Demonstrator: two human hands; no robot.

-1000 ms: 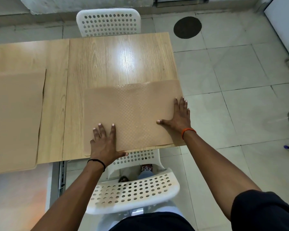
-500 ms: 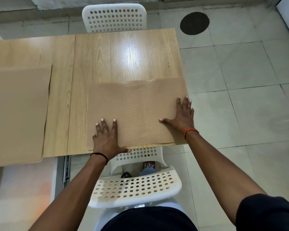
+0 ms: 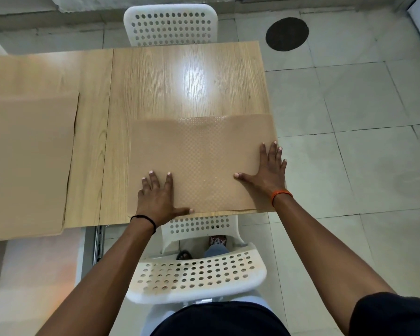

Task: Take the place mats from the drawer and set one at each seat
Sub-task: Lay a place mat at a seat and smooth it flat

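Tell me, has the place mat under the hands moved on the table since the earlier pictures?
No. The place mat keeps its right edge at the table's right edge and its near edge at the table's front.

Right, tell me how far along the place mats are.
Done: one mat lies flat at the left seat. In hand: a second mat sits in front of the near chair, with the left hand and right hand pressed flat on it. Left: the far chair has bare table before it, no mat yet. Other seats are mostly out of view.
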